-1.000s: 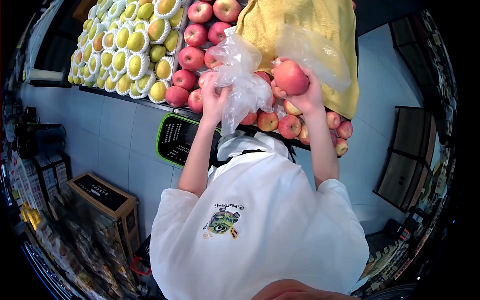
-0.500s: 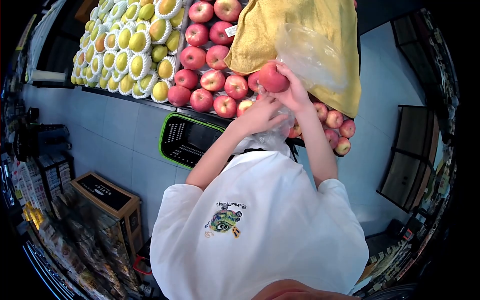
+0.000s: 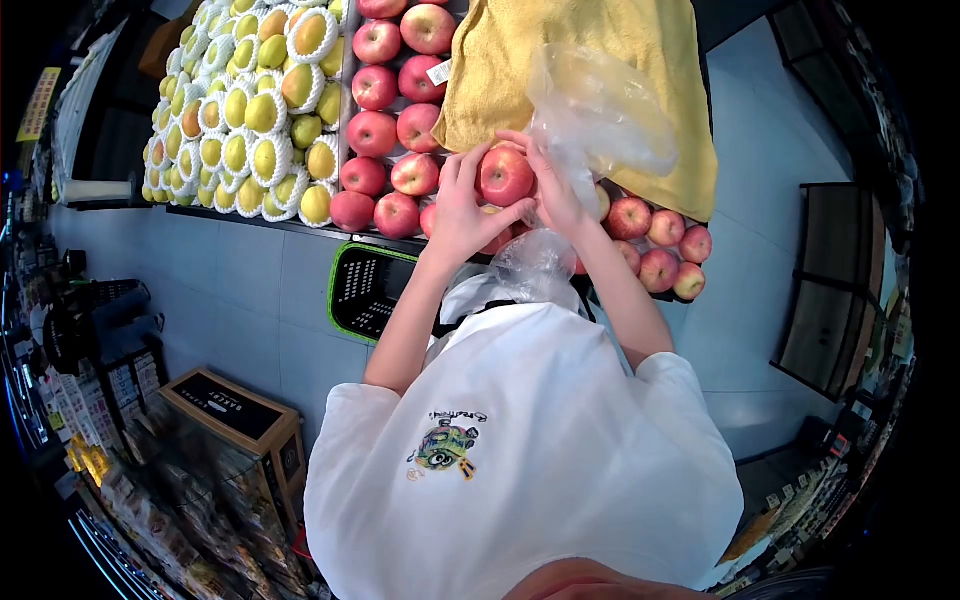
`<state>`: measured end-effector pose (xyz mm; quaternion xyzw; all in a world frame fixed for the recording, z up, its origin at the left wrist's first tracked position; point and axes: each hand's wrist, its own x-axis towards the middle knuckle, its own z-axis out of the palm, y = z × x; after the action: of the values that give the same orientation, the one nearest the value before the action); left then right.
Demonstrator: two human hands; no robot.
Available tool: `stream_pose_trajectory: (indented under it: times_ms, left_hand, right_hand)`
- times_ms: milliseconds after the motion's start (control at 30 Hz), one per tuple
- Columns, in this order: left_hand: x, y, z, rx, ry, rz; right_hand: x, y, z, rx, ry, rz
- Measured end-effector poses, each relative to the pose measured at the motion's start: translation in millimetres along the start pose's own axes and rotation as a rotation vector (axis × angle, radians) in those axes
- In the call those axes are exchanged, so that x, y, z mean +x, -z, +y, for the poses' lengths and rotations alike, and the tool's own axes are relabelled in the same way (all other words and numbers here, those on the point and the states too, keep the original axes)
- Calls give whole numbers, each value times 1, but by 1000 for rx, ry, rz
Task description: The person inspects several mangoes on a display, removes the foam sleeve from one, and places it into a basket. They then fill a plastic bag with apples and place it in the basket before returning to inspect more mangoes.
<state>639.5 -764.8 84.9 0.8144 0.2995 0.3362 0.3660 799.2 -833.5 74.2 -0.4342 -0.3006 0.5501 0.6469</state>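
Note:
Between my two hands is a red apple [image 3: 506, 177], its stem end facing up. My left hand [image 3: 462, 212] curls round its left side, with the thumb along the lower edge. From the right, my right hand [image 3: 560, 196] grips the same apple, fingers over its top edge. A clear plastic bag [image 3: 605, 112] lies on the yellow cloth [image 3: 660, 45] just beyond my right hand. More clear plastic [image 3: 535, 262] is bunched below my wrists, close to my shirt. Rows of red apples [image 3: 397, 214] fill the display around my hands.
Yellow-green fruit [image 3: 263, 160] in white foam nets is stacked at the left. A black shopping basket [image 3: 370, 290] with a green rim stands under the display edge. Loose apples [image 3: 658, 270] sit at the right corner. A wooden bakery box [image 3: 230, 408] is at the lower left.
My left hand has risen from below and closed on the apple's left side. The apple, previously in my right hand alone, has shifted slightly left and down and turned stem end up.

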Motion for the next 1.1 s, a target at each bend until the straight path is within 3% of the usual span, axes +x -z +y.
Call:
stream_pose_trajectory:
  times_ms: [67, 167, 300, 367, 600, 833, 1100]
  left_hand:
    - [11, 6, -6, -67, 21, -20]
    - [36, 7, -27, -244, 78, 52]
    - [125, 43, -24, 15, 84, 190]
    - [181, 54, -44, 182, -51, 317]
    - [341, 90, -85, 557, 86, 245]
    - [381, 84, -113, 608, 197, 159]
    - [368, 72, -115, 725, 49, 327]
  right_hand:
    - [-6, 7, 5, -329, 98, 23]
    - [-29, -13, -16, -283, 152, 147]
    - [-52, -14, -7, -369, 259, 241]
    - [-55, -9, 10, -381, 296, 270]
    - [-59, -16, 6, -588, 285, 224]
    - [-56, -17, 10, -532, 208, 189]
    - [-53, -11, 13, -555, 198, 176]
